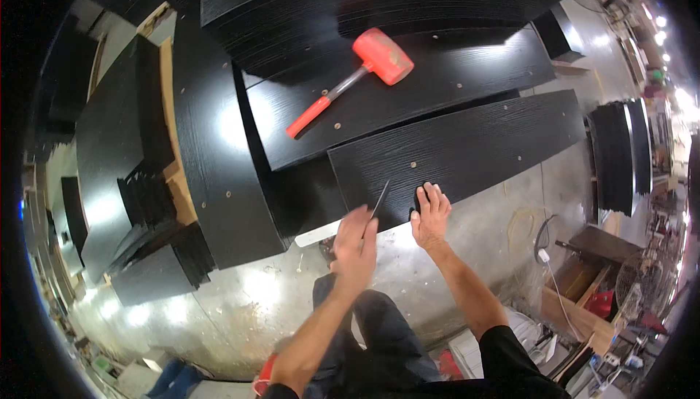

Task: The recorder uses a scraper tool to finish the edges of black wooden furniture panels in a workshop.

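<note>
A black wood-grain board (467,140) lies across the work surface in front of me, with small round fittings set in its face. My left hand (355,246), slightly blurred, closes around a thin dark pointed tool (381,196) whose tip slants up over the board. Its exact kind is not clear. At the board's near edge, my right hand (432,213) has its fingers bent over a small black piece (420,200), mostly hidden by the fingers. Beside my left hand a white strip (317,235) sticks out at the near edge.
A red mallet (383,56) rests on another black board (503,64) behind. Tall stacks of black boards (379,2) stand at the far side, with more boards (219,144) at left. On the right, a wooden box (576,304) and cables (541,239) lie on the floor.
</note>
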The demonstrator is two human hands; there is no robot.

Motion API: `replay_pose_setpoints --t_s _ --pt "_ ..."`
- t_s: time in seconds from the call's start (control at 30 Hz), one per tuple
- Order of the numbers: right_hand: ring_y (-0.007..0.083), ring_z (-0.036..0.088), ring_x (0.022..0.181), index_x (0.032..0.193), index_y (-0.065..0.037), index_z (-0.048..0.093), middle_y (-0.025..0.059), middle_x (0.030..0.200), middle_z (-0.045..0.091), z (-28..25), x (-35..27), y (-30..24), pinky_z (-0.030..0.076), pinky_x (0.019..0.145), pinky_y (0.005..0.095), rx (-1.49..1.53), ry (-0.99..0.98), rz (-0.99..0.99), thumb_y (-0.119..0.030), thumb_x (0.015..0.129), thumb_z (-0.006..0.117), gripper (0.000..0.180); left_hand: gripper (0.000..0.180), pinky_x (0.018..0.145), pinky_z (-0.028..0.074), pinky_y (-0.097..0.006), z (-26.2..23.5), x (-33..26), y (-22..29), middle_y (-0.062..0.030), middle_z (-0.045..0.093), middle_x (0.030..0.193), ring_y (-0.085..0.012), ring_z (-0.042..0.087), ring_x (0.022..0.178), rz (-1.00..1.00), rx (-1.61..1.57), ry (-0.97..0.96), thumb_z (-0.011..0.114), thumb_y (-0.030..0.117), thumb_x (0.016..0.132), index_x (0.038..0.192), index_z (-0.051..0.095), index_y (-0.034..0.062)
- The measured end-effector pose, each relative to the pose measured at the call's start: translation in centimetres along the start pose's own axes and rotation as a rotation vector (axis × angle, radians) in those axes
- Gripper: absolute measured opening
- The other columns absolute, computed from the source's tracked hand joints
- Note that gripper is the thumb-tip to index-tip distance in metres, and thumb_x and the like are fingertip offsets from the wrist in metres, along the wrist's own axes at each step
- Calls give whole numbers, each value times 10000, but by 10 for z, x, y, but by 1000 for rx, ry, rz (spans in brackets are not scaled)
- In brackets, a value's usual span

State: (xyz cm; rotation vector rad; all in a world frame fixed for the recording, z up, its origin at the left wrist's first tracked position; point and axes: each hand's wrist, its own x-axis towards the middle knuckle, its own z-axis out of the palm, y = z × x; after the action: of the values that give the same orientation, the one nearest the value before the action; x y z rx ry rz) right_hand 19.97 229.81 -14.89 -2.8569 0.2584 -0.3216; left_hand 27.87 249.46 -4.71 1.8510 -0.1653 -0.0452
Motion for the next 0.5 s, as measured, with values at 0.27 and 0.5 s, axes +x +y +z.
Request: replay_pose_setpoints --t_s 0.27,0.5 --pt "357 324 1373 1433 -88 377 125 1493 365 -5 13 -11 240 1114 538 39 -59 56 -182 772 664 727 61 939 439 -426 54 99 -60 -100 655 1028 -302 586 1122 487 159 -380 658 54 860 898 648 8" --pt "361 326 1363 1397 -79 424 131 1476 383 -18 19 -13 246 1107 533 55 -86 98 -192 776 658 673 77 933 432 -432 62 101 -47 -82 619 1064 -293 565 1123 481 240 -407 673 69 849 892 645 11"
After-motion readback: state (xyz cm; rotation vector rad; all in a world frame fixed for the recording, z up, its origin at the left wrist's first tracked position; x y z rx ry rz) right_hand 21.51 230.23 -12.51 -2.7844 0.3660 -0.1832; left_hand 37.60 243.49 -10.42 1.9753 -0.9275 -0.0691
